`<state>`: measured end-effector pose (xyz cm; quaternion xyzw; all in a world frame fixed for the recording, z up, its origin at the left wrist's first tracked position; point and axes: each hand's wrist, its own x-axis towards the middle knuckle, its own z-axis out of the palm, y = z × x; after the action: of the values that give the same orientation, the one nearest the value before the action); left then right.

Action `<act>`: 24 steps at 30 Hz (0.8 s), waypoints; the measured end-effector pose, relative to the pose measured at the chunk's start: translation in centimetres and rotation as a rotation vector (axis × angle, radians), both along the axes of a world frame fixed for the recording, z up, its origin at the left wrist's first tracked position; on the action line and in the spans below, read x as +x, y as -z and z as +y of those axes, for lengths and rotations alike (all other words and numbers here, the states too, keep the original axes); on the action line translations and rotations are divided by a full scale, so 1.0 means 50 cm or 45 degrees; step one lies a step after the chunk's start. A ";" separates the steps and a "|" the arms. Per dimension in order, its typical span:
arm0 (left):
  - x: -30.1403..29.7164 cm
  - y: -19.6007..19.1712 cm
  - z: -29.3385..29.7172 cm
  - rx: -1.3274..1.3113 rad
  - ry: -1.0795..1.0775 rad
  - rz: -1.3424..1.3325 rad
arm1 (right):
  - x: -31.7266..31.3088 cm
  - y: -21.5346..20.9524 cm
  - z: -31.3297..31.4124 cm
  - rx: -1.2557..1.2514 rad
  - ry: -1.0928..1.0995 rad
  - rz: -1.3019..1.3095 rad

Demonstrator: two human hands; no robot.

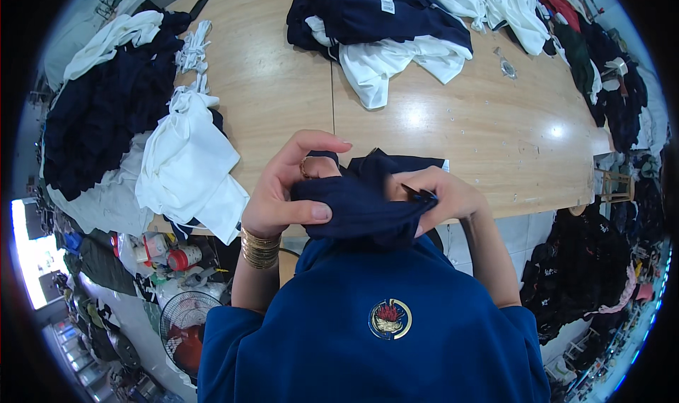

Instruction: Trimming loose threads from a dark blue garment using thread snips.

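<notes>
A bunched navy garment is held up in front of my chest, over the near edge of the table. My left hand grips its left side, thumb lying on the cloth and index finger raised. Gold bangles circle that wrist. At the garment's right side, my right hand is closed around small black thread snips; some of its fingers are hidden by the cloth and slightly blurred. Part of the navy cloth, with a small white label, rests on the table behind my hands.
Navy garments and white garments are heaped at the left. Another navy pile with white pieces lies at the far side of the wooden table. A tape roll sits far right. Below left stands a fan.
</notes>
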<state>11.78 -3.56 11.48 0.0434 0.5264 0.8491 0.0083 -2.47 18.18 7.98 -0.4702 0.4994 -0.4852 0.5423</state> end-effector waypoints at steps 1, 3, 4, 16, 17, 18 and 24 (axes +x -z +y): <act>0.000 0.000 -0.001 0.001 0.001 -0.002 | 0.004 -0.016 0.000 -0.107 0.047 -0.015; -0.001 0.001 -0.004 -0.035 0.015 0.015 | 0.002 -0.011 0.012 -0.008 0.058 -0.150; -0.003 0.002 -0.006 -0.033 0.020 0.016 | 0.000 -0.011 0.019 0.090 0.071 -0.280; -0.031 -0.007 -0.018 -0.578 0.108 -0.152 | -0.012 -0.102 0.026 0.240 0.600 0.164; -0.040 -0.007 -0.008 -0.705 0.184 -0.136 | -0.005 -0.105 0.019 0.242 0.600 0.163; -0.047 -0.006 0.004 -0.833 0.259 -0.119 | 0.006 -0.107 0.008 0.168 0.593 0.282; -0.069 -0.004 0.053 -0.770 0.213 -0.081 | 0.021 -0.093 -0.002 -0.064 0.613 0.436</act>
<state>8.33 -0.92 11.66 0.0555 0.7492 0.6513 0.1072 -1.42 18.10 12.63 -0.4265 0.6687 -0.5257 0.3075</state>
